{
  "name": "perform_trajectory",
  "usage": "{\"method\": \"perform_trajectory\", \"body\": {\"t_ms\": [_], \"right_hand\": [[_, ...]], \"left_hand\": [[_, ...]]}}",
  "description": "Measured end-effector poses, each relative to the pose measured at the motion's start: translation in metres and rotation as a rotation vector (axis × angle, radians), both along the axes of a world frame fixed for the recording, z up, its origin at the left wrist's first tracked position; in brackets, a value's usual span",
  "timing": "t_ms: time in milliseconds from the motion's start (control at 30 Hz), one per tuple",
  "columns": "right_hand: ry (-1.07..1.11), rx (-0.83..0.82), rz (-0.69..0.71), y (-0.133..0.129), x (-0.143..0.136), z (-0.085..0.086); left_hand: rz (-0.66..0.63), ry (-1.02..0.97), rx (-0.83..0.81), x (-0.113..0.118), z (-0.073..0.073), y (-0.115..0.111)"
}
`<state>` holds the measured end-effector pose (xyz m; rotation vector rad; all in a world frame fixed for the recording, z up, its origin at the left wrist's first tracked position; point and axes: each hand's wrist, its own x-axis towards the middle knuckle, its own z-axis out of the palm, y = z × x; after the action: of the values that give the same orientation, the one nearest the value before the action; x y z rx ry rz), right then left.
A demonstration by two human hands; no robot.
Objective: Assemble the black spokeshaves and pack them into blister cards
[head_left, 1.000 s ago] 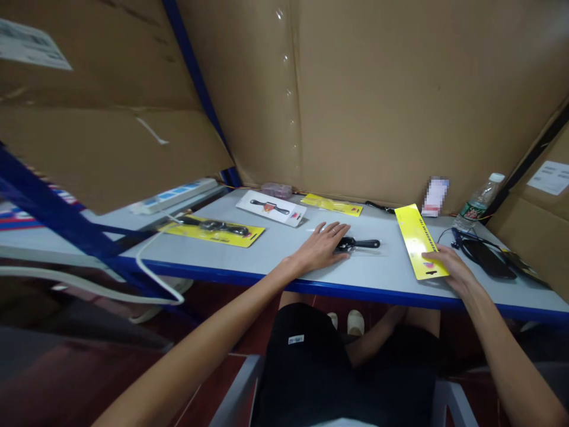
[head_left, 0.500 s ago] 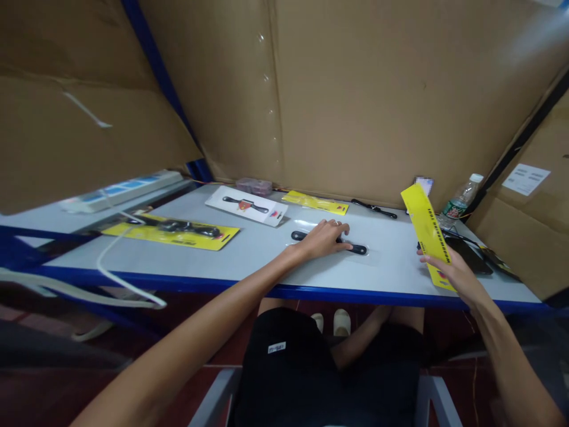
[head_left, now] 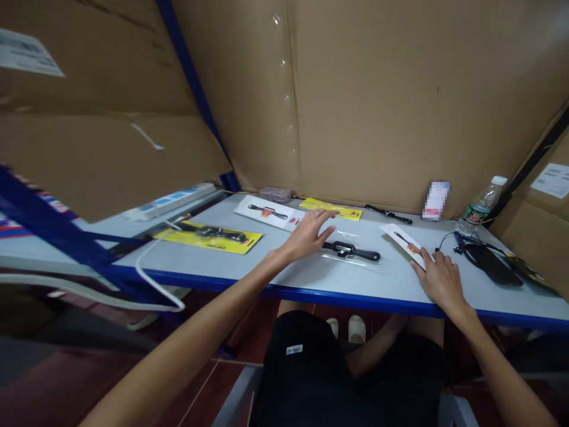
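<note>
Presently, your right hand is holding a printed white card at its near end, right of the frame's centre. You are probably gripping only this end so that the picture side is facing up, mostly uncovered. Your left hand is hovering or resting near the centre, holding nothing that I can see. Its fingers are spreading and its thumb is standing apart. Whether it is touching the black tool below it, I cannot tell. This tool is lying across the middle in a clear plastic shell, perhaps placed there to be within reach of both hands. Your left forearm is coming from the lower left corner, rather straight; your right one is rising from the lower right, with the palm turning down. Farther out, a packaged tool on yellow card is lying at the left, while another black tool is lying loose toward the back. A bottle is standing at the right, seemingly kept aside from the working space.
</note>
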<state>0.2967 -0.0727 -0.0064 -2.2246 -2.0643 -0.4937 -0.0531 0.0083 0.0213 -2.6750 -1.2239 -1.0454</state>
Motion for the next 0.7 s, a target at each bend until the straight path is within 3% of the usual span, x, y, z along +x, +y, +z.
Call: {"method": "perform_trajectory", "body": {"t_ms": [167,333,433,500,600,700], "right_hand": [[-0.002,0.007,-0.006,0.003,0.003,-0.002],[0.108,0.121,0.118,0.003,-0.006,0.005],[0.486,0.156,0.250,0.010,-0.029,0.007],[0.818,0.037,0.297,0.019,-0.048,0.006],[1.309,-0.203,0.260,0.033,-0.069,0.009],[1.553,-0.342,0.221,0.037,-0.075,0.015]], "left_hand": [[-0.025,0.423,-0.025,-0.025,-0.014,-0.028],[0.009,0.573,-0.136,-0.024,-0.012,-0.022],[0.017,0.606,-0.108,-0.016,-0.009,-0.019],[0.017,0.597,-0.065,-0.012,-0.009,-0.019],[0.008,0.560,-0.041,-0.010,-0.013,-0.018],[-0.017,0.521,-0.078,-0.011,-0.017,-0.022]]}}
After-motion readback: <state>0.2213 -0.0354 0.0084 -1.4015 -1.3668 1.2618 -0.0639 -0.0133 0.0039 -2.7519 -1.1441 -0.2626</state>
